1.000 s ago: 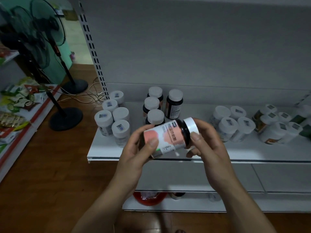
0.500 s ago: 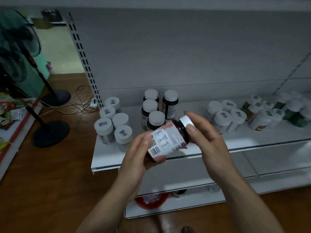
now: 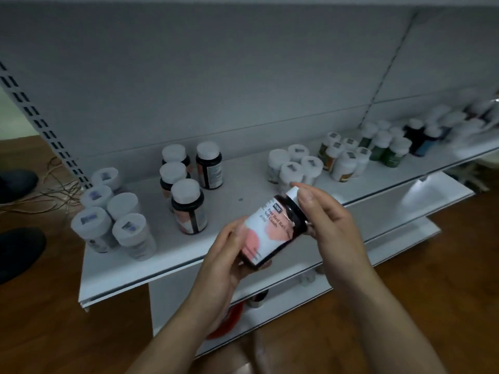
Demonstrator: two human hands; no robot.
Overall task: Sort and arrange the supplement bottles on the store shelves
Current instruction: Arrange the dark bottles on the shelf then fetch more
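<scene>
Both hands hold a dark supplement bottle (image 3: pixel 272 230) with a white cap and a pink-and-white label, tilted on its side in front of the white shelf (image 3: pixel 167 263). My left hand (image 3: pixel 224 260) cups its base and my right hand (image 3: pixel 329 225) grips the cap end. Behind it stand several matching dark bottles (image 3: pixel 189 206). A cluster of white bottles (image 3: pixel 113 220) stands at the shelf's left end.
More white bottles (image 3: pixel 294 166), orange-labelled ones (image 3: pixel 343 160), green ones (image 3: pixel 388 147) and dark blue ones (image 3: pixel 424 139) line the shelf to the right. A red object (image 3: pixel 229 319) lies on the lower shelf. Fan bases (image 3: pixel 19 249) and cables lie on the wooden floor at left.
The bottle has been turned in my hands, so the pink front label faces up again. The view has swung right, bringing more of the shelf's right side into sight.
</scene>
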